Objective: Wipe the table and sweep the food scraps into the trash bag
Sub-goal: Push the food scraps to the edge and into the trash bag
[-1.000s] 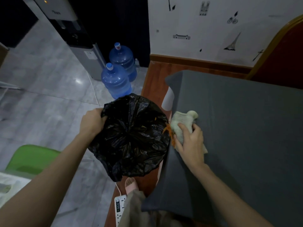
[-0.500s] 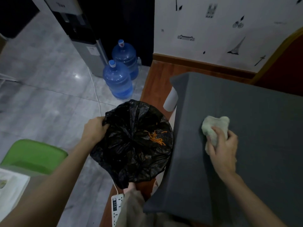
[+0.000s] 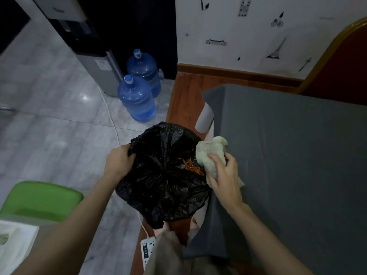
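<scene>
— At the table's left edge, what have the hands got?

— Left hand [image 3: 118, 162] grips the crinkled rim of the black trash bag [image 3: 162, 175], fingers curled into the glossy plastic, holding it open just beside the table [image 3: 288, 165]. Right hand [image 3: 224, 175] clutches a pale, nubby cloth [image 3: 210, 153], bunched into a soft lump, thumb and fingers wrapped round it.

— Where's the cloth exactly?

— Half over the table's edge, its front part hanging above the bag's mouth.

— And the scraps?

— Thin orange shreds [image 3: 191, 165], stringy and tangled, lie inside the bag on the wrinkled plastic, just beside the cloth.

— The table surface?

— Covered in a smooth, matte grey cloth that drapes over the corner; a white rounded leg [image 3: 204, 121] shows under it.

— Anything around?

— Two round blue water jugs [image 3: 137, 100] on pale marbled tiles by a grey dispenser [image 3: 95, 62], a green plastic seat [image 3: 45, 197] at lower left, a white power strip [image 3: 147, 249] on the reddish wood floor below the bag.
</scene>
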`<action>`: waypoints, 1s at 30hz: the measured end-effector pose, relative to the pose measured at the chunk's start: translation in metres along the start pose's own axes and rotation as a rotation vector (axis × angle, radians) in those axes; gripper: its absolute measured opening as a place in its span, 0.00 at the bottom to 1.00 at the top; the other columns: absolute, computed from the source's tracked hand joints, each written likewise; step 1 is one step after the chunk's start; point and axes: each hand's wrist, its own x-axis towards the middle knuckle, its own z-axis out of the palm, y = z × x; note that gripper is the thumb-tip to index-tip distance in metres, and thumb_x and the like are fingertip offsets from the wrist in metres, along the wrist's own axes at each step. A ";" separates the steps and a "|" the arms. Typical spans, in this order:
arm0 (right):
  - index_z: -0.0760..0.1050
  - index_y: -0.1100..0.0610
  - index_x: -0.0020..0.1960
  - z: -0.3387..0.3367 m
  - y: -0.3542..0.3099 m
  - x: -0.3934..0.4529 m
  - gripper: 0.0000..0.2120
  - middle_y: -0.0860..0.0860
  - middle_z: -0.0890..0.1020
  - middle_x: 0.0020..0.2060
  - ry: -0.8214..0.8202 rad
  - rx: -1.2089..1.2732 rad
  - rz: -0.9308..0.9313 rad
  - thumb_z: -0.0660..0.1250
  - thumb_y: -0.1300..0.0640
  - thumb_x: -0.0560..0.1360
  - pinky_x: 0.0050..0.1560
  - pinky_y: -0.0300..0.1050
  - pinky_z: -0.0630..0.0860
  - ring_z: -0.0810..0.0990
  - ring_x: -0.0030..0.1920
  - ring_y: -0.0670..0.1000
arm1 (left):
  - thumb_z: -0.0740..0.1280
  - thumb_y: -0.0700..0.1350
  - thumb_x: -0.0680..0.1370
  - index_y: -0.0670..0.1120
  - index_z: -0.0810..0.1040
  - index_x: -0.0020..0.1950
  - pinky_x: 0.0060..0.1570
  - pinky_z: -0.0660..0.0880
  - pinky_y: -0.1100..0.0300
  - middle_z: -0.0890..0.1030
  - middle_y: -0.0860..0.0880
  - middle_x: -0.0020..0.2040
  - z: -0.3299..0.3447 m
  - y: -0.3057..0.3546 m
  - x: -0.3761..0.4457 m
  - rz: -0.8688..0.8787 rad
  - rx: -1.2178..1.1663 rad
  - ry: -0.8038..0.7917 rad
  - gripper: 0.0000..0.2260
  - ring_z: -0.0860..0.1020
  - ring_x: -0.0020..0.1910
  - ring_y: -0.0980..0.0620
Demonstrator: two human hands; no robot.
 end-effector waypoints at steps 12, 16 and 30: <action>0.66 0.53 0.70 -0.066 0.067 -0.004 0.26 0.68 0.67 0.63 0.193 -0.237 0.390 0.69 0.50 0.74 0.61 0.67 0.70 0.68 0.61 0.67 | 0.66 0.38 0.76 0.35 0.79 0.51 0.44 0.72 0.51 0.83 0.37 0.47 0.020 -0.062 -0.025 -0.197 -0.329 -0.067 0.08 0.81 0.48 0.38; 0.65 0.55 0.72 -0.055 0.020 -0.010 0.31 0.66 0.59 0.72 0.204 -0.316 0.289 0.62 0.41 0.74 0.71 0.62 0.61 0.61 0.72 0.65 | 0.65 0.39 0.77 0.36 0.78 0.55 0.47 0.76 0.50 0.82 0.39 0.50 0.047 -0.079 -0.043 -0.356 -0.554 -0.077 0.09 0.80 0.50 0.39; 0.47 0.55 0.79 0.175 -0.032 -0.018 0.39 0.57 0.66 0.73 -0.203 0.351 0.849 0.61 0.71 0.74 0.71 0.53 0.67 0.67 0.71 0.56 | 0.66 0.38 0.77 0.41 0.69 0.68 0.59 0.75 0.43 0.77 0.39 0.62 0.176 -0.112 -0.021 -0.717 -0.867 -0.207 0.19 0.76 0.59 0.39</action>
